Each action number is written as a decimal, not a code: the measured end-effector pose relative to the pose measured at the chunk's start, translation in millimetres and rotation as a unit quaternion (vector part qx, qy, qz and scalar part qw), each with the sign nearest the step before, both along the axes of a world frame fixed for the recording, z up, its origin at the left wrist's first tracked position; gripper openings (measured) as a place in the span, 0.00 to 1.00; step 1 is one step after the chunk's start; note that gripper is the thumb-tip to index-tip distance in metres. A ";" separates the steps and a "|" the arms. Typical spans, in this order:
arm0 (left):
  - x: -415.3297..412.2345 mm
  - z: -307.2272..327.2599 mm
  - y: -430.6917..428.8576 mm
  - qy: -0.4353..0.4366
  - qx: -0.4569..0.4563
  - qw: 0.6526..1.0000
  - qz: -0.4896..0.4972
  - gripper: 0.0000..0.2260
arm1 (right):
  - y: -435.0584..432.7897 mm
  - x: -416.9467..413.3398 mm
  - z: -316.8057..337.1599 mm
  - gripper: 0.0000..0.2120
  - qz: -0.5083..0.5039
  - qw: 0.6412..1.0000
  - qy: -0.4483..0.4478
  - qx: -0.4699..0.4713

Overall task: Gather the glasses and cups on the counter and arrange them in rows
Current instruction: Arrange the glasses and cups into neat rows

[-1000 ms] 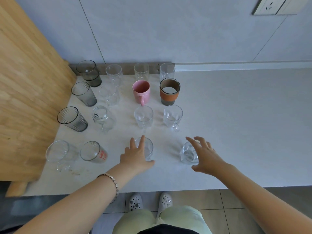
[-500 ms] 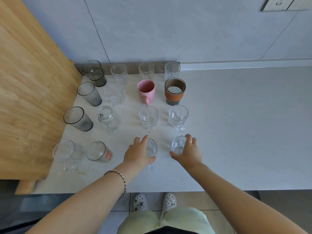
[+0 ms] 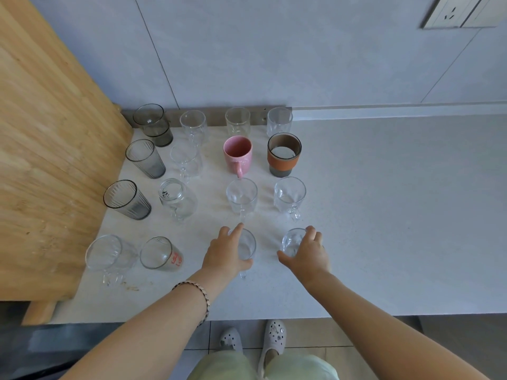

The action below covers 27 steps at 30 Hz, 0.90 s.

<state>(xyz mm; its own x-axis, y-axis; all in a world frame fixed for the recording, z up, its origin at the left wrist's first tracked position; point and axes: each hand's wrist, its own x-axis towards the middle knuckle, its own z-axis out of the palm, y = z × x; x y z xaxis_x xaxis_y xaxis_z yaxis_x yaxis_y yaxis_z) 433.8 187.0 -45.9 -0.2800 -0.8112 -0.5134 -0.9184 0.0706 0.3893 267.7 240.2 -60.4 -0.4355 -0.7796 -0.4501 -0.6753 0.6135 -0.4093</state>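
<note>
Left hand [image 3: 223,253] grips clear glass mug [image 3: 247,244] – right hand [image 3: 308,253] grips small clear glass [image 3: 292,241]; both upright on white counter [image 3: 384,215], front row.

- Wooden panel [image 3: 49,160]: light, grain plain to see; it fills the left side of my view.
- Wall [image 3: 274,50]: pale grey tiles with thin dark joints.
- Socket plate [image 3: 463,12]: white, top right corner, cut off by the frame edge.
- Metal strip [image 3: 214,116]: grey, along the foot of the wall, just right of the wooden panel.
- Floor [image 3: 315,335]: beige tiles, bottom of view.
- Clogs [image 3: 274,338]: a pale pair with small charms, standing on the floor.
- Trousers [image 3: 260,366]: pale green, at the bottom edge.
</note>
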 end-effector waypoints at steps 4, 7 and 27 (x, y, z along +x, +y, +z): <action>1.1 2.9 -1.9 -0.027 0.004 0.999 -0.037 0.40 | -0.4 1.8 4.5 0.47 -0.001 1.000 0.012 0.023; 4.6 9.0 -3.6 -0.038 0.003 0.998 -0.054 0.41 | -15.5 -1.6 13.7 0.45 -0.013 0.998 0.059 0.008; 51.4 31.8 -44.5 -0.074 -0.081 0.990 -0.090 0.19 | -109.1 -18.1 18.9 0.34 -0.065 0.998 0.010 -0.004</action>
<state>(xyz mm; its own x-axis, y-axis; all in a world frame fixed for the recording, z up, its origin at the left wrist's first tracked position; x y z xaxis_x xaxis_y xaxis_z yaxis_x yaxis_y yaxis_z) 485.2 142.5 -14.1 -0.3579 -0.8303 -0.4273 -0.9318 0.2881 0.2208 249.6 131.1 -41.5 -0.5420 -0.7195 -0.4342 -0.5978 0.6932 -0.4025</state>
